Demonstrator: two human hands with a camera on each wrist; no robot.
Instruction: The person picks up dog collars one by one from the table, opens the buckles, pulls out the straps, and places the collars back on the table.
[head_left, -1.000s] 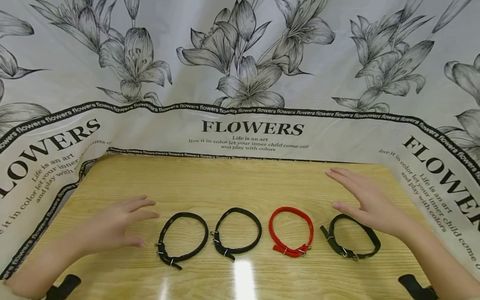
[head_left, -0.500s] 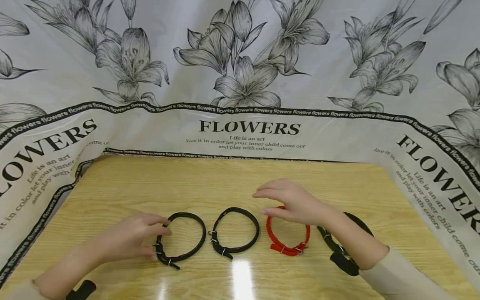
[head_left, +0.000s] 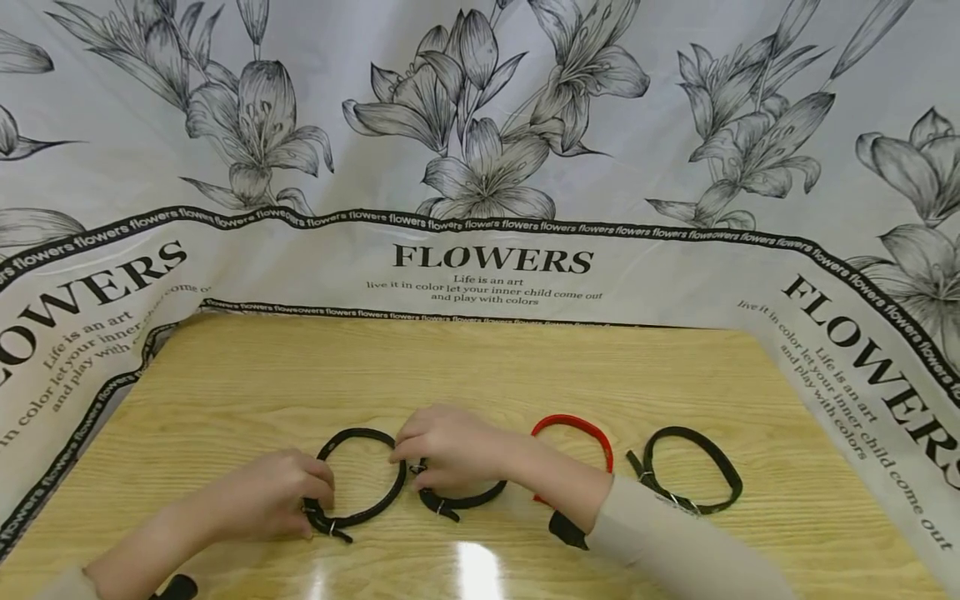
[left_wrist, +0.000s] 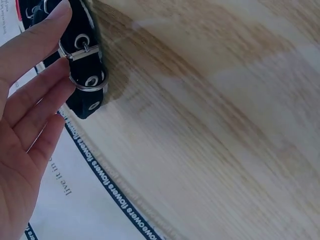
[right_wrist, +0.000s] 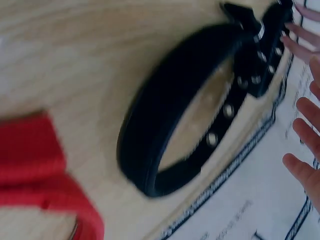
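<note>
The leftmost collar is being pinched by the left hand; the second collar is being partly covered by the right hand, fingers apart. On the tabletop, the red collar and rightmost collar are being left untouched; handling is apparently only being begun.

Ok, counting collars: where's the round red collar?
Head view, right of centre: the red collar lies partly hidden by the right forearm, beside the rightmost dark looped collar.

Black collars, red collar, flower-printed cloth
</note>
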